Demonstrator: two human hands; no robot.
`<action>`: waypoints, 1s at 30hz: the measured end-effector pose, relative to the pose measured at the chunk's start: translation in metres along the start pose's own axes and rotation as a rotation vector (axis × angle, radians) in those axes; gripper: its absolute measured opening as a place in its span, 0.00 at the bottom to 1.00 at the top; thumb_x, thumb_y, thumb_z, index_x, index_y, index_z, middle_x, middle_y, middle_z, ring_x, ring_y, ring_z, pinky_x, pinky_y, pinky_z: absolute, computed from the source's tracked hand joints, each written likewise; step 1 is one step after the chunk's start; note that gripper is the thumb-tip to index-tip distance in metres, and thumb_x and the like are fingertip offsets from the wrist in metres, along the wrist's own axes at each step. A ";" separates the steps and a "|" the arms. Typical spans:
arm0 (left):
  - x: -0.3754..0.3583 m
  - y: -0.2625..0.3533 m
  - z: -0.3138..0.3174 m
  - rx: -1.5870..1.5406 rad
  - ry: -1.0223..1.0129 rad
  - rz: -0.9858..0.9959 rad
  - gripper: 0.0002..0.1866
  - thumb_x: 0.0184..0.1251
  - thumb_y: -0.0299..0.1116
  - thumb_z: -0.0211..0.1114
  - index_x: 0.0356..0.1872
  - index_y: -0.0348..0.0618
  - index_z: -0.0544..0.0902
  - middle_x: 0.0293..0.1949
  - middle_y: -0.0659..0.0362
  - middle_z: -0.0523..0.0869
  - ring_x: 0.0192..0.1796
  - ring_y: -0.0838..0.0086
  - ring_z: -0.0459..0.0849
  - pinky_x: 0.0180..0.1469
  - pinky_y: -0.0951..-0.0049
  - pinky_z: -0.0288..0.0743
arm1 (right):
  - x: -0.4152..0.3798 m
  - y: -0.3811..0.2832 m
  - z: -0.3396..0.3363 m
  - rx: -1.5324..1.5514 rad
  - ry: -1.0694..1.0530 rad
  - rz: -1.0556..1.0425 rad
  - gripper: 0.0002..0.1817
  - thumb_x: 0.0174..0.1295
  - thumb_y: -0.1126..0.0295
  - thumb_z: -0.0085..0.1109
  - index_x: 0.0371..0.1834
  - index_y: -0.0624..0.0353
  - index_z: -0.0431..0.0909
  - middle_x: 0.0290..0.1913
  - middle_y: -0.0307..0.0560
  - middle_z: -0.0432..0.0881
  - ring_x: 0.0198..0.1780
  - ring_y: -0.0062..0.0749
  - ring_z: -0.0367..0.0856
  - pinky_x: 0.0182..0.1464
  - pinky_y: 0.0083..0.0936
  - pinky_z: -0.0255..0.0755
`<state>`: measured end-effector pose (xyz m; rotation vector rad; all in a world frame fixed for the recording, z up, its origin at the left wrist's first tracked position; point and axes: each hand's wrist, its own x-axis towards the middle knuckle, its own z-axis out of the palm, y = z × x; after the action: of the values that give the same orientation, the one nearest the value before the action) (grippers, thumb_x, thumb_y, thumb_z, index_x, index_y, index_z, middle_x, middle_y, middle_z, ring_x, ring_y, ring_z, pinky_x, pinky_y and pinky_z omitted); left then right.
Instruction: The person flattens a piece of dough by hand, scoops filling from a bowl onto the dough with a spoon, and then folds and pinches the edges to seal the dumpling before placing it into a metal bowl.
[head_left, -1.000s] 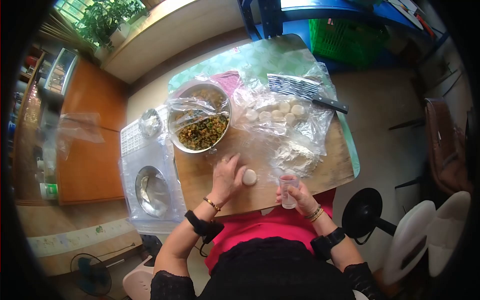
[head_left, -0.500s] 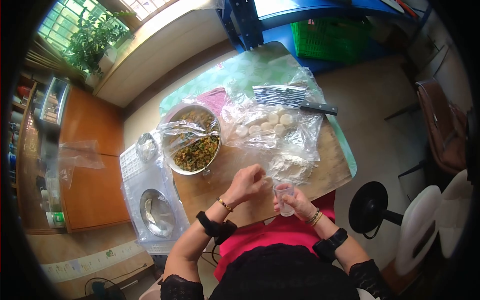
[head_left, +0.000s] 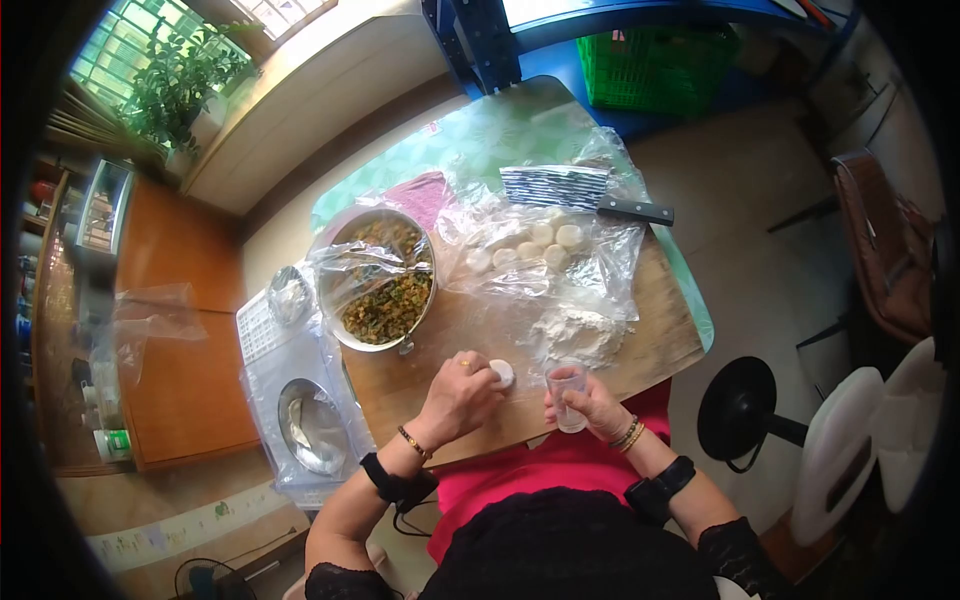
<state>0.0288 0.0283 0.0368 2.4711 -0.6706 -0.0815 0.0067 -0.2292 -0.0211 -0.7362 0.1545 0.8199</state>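
My left hand is low over the wooden board, its fingers curled against the left edge of a small round piece of dough. My right hand is wrapped round a clear drinking glass, held upright by the board's front edge. Just beyond the glass lies a heap of white flour. Farther back, several round dough pieces rest under clear plastic film. To the left stands a metal bowl of chopped green and orange filling, partly covered with film.
A cleaver with a striped blade lies on the plastic at the back right. Left of the board, a plastic-covered surface bears a metal dish and a small bowl. A stool and white chair stand at right.
My left hand has moved left and toward me, away from the flour, and the round dough piece now shows on the board at its fingertips. My right hand and the glass stay put.
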 end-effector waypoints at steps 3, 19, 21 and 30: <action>-0.023 0.009 0.004 -0.060 -0.043 -0.093 0.24 0.52 0.30 0.73 0.52 0.43 0.79 0.53 0.48 0.79 0.57 0.51 0.76 0.58 0.54 0.71 | -0.001 -0.002 0.002 -0.050 0.007 -0.013 0.25 0.65 0.63 0.65 0.59 0.59 0.65 0.45 0.47 0.79 0.43 0.31 0.84 0.48 0.32 0.81; -0.061 -0.001 0.064 0.171 0.098 -0.197 0.43 0.63 0.52 0.63 0.71 0.34 0.59 0.75 0.38 0.53 0.76 0.40 0.50 0.74 0.41 0.46 | -0.003 0.006 -0.001 -0.105 0.047 -0.031 0.33 0.58 0.55 0.71 0.60 0.59 0.66 0.46 0.50 0.80 0.44 0.36 0.85 0.48 0.35 0.81; -0.071 0.002 0.058 0.216 0.005 -0.208 0.41 0.66 0.52 0.60 0.72 0.36 0.60 0.75 0.38 0.52 0.76 0.40 0.50 0.74 0.40 0.45 | 0.000 0.004 -0.001 -0.116 0.040 -0.025 0.33 0.58 0.55 0.71 0.60 0.59 0.66 0.46 0.49 0.80 0.44 0.36 0.85 0.48 0.35 0.81; -0.036 0.008 0.046 0.158 0.151 -0.161 0.26 0.58 0.39 0.69 0.57 0.40 0.76 0.59 0.48 0.75 0.62 0.51 0.72 0.65 0.44 0.60 | 0.000 0.004 0.000 -0.107 0.057 -0.035 0.33 0.58 0.55 0.71 0.59 0.58 0.66 0.47 0.49 0.79 0.44 0.36 0.85 0.48 0.36 0.81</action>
<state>-0.0154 0.0167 -0.0002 2.6477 -0.4283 0.0995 0.0037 -0.2277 -0.0232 -0.8616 0.1498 0.7787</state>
